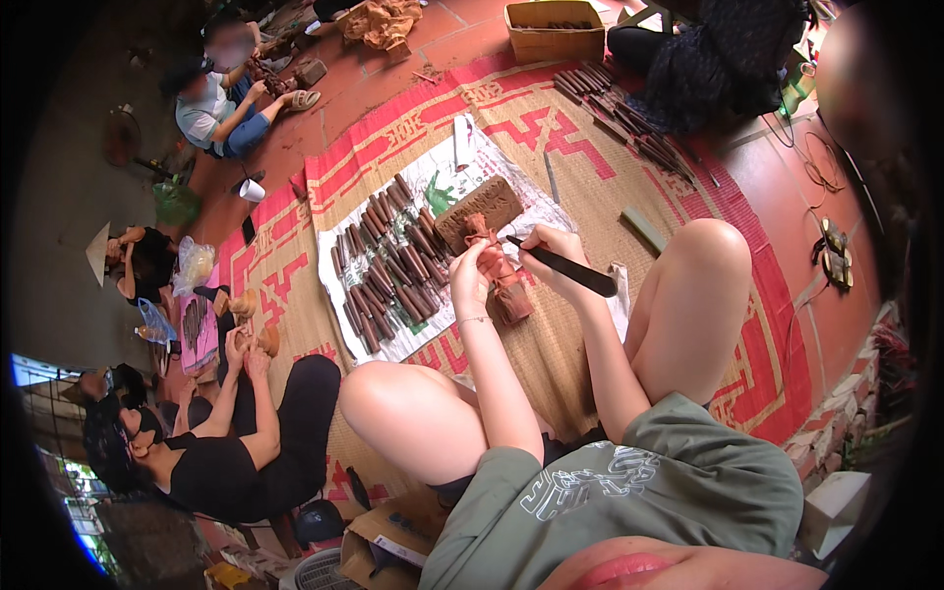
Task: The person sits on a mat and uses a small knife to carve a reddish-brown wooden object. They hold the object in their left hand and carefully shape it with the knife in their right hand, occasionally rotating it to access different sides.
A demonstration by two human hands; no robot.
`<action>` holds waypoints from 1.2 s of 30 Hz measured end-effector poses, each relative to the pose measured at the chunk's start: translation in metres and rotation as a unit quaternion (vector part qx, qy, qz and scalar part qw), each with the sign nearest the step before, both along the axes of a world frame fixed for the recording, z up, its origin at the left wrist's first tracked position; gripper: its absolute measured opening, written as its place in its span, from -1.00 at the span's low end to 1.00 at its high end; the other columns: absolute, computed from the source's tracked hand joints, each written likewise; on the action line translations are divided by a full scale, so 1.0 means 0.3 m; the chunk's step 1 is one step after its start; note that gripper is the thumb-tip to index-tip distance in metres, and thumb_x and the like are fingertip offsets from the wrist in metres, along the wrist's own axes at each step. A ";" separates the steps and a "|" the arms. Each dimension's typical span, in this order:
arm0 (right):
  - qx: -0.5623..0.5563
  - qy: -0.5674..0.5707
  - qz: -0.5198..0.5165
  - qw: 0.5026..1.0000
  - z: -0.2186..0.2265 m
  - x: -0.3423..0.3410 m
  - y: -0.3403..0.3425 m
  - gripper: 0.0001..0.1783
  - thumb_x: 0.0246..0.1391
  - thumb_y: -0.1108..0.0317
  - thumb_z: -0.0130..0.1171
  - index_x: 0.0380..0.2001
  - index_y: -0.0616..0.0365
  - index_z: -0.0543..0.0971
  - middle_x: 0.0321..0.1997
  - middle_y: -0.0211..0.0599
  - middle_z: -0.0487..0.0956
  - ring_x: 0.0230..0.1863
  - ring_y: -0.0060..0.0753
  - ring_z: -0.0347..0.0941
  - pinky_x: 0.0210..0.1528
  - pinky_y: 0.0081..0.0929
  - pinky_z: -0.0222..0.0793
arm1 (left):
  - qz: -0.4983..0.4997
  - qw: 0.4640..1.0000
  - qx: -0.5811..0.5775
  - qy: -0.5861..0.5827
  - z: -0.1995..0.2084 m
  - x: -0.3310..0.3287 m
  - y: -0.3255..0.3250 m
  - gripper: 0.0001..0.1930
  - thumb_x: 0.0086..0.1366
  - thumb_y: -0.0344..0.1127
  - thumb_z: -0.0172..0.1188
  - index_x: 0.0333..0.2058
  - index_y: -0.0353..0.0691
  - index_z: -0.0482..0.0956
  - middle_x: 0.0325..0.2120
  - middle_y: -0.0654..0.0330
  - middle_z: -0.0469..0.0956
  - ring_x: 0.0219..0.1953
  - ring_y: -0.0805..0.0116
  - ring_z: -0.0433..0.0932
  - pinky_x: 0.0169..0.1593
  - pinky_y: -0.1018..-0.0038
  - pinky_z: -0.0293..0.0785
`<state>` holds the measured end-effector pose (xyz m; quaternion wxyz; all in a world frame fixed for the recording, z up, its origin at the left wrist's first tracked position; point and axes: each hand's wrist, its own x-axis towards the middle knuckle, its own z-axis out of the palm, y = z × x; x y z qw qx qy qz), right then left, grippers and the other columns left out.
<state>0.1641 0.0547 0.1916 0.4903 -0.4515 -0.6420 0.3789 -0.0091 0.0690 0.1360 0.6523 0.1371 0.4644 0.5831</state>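
While the person sits with bare knees drawn up, a woven straw mat [590,167] with a red pattern spreads over the red tile floor [836,285] beneath them — the largest thing in view. On the mat lies a printed paper sheet [433,182], and rows of dark brown clay sticks [388,261] cover most of it, laid side by side at a slant. At the sheet's right edge sits a rectangular brown clay block [479,211], tilted, just above the hands. Another bundle of dark sticks [619,113] lies farther up the mat, near a cardboard box [554,29] on the floor.

Between the knees, the left hand [470,270] is closed around a reddish-brown clay figure [501,285], fingers wrapped about its upper part; the figure stands roughly upright over the mat, its lower end below the hand. The right hand [556,254] is curled shut on a flat black sculpting tool [565,267], whose tip points left and touches the figure near the top, while its broader end juts right toward the raised knee.

To the left, another person in black [246,442] sits on the mat's edge, hands raised on a small pale object — what it is cannot be told.
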 end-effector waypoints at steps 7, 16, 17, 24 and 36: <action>0.006 -0.023 -0.012 1.000 -0.004 -0.035 -0.005 -0.90 -0.22 0.48 0.18 -0.57 0.26 0.48 -0.63 -0.20 0.49 -0.59 -0.41 0.42 -0.49 -0.48 0.33 | -0.005 0.747 -0.255 0.614 -0.482 0.079 -0.068 -0.12 -0.20 0.02 0.41 0.03 -0.35 0.22 0.04 -0.16 0.28 0.00 0.02 0.38 -0.02 0.13 0.37; -0.015 -0.035 -0.001 0.999 -0.044 -0.030 0.012 -0.88 -0.20 0.50 0.23 -0.54 0.27 0.48 -0.66 -0.27 0.49 -0.64 -0.58 0.39 -0.56 -0.57 0.29 | 0.048 0.711 -0.202 0.672 -0.454 0.206 -0.140 -0.20 -0.19 0.10 0.37 -0.05 -0.22 0.25 -0.18 -0.11 0.39 -0.11 -0.11 0.41 -0.07 0.10 0.37; -0.019 -0.040 0.001 0.999 -0.050 -0.028 0.016 -0.88 -0.19 0.50 0.23 -0.54 0.27 0.49 -0.67 -0.28 0.49 -0.65 -0.59 0.39 -0.57 -0.57 0.28 | 0.043 0.714 -0.202 0.669 -0.445 0.211 -0.137 -0.20 -0.19 0.10 0.37 -0.04 -0.22 0.25 -0.18 -0.11 0.39 -0.11 -0.11 0.41 -0.07 0.10 0.37; -0.001 -0.012 0.016 1.000 -0.068 -0.054 0.006 -0.86 -0.20 0.50 0.26 -0.61 0.29 0.48 -0.70 -0.29 0.50 -0.65 -0.65 0.42 -0.58 -0.61 0.30 | 0.045 0.727 -0.199 0.655 -0.437 0.200 -0.145 -0.27 -0.14 0.10 0.31 -0.05 -0.15 0.26 -0.12 -0.07 0.36 -0.08 -0.11 0.39 -0.13 0.06 0.40; -0.002 -0.063 0.018 0.998 -0.128 -0.058 0.020 -0.86 -0.16 0.46 0.25 -0.58 0.29 0.49 -0.69 -0.29 0.52 -0.65 -0.65 0.42 -0.60 -0.61 0.28 | 0.037 0.744 -0.209 0.634 -0.420 0.206 -0.144 -0.22 -0.21 -0.04 0.41 0.00 -0.14 0.26 -0.08 -0.03 0.35 -0.01 -0.06 0.34 -0.04 0.09 0.38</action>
